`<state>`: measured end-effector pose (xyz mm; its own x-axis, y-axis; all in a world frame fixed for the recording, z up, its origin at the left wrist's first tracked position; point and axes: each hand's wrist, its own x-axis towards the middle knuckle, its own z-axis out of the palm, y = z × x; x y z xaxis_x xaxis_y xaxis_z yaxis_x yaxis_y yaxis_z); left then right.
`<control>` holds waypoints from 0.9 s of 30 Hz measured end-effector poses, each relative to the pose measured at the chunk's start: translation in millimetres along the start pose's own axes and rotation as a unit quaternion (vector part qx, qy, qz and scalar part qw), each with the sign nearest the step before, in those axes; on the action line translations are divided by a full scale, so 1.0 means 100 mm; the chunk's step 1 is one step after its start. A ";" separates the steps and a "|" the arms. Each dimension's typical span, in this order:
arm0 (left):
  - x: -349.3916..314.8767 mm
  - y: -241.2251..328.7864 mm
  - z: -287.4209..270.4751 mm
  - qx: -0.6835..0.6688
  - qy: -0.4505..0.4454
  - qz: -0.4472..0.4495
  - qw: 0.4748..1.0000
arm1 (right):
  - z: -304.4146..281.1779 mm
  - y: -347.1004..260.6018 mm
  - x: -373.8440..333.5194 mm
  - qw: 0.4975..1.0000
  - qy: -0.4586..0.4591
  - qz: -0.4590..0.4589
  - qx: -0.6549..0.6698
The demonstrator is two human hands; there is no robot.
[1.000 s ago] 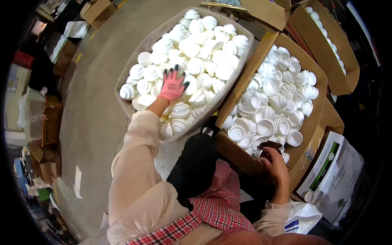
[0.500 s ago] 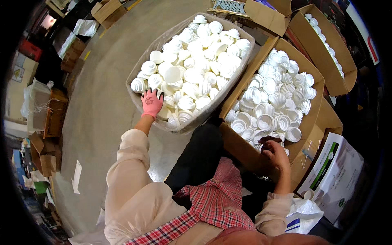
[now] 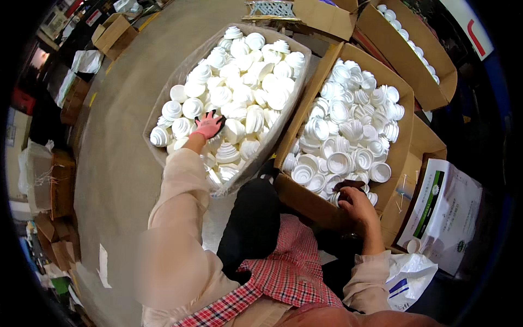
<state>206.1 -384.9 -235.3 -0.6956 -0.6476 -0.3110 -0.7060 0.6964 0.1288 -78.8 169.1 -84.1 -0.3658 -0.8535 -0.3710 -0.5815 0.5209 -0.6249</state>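
Over the near left part of a pile of white stepped, dome-shaped plastic pieces (image 3: 227, 153), my left hand (image 3: 209, 126) reaches out in a pink glove with dark fingertips. Its fingers are spread and touch the pieces, with nothing gripped. The pile fills a large box lined with clear plastic (image 3: 154, 117). To its right, a cardboard box (image 3: 305, 203) holds many white round ribbed cups (image 3: 339, 162). My bare right hand (image 3: 358, 206) is at that box's near edge, fingers curled against a dark brown, cloth-like piece (image 3: 348, 186). Its fingertips are partly hidden.
A long carton (image 3: 436, 90) with white round pieces stands at the far right. A white printed package (image 3: 449, 218) and a white plastic bag (image 3: 409, 278) lie near my right arm. Cartons (image 3: 114, 35) line the left side of the grey floor (image 3: 117, 180).
My left hand has moved farther in over the pile and spread its fingers. My right hand stays at the cup box's near edge with the dark piece. The whole view has shifted.
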 end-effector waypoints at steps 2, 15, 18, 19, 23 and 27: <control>-0.05 -0.15 -0.16 -0.147 0.017 0.012 0.989 | -0.04 -0.06 0.04 1.000 -0.011 0.003 0.013; -1.52 1.65 -0.72 0.125 -0.008 0.073 0.989 | -0.11 0.07 -0.28 0.996 0.062 0.008 0.063; -1.19 1.46 -0.49 0.001 0.145 0.123 0.982 | -0.23 0.15 -0.33 0.997 0.067 -0.031 0.023; -1.23 1.70 -0.61 -0.031 0.252 0.160 0.954 | -0.41 0.04 -0.48 0.991 0.133 -0.005 0.015; -1.68 3.04 -1.29 -0.255 0.179 0.276 0.909 | -0.94 0.22 -1.08 0.888 0.382 0.002 0.256; -2.01 4.13 -1.30 -0.228 0.087 0.426 0.871 | -1.16 1.29 -1.73 0.860 0.474 0.098 0.162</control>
<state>37.3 -7.5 2.4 -0.9749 -0.0203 0.2218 0.1240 0.7778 0.6162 -174.5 385.5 -20.5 -0.9510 -0.2763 0.1388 -0.2639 0.4912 -0.8301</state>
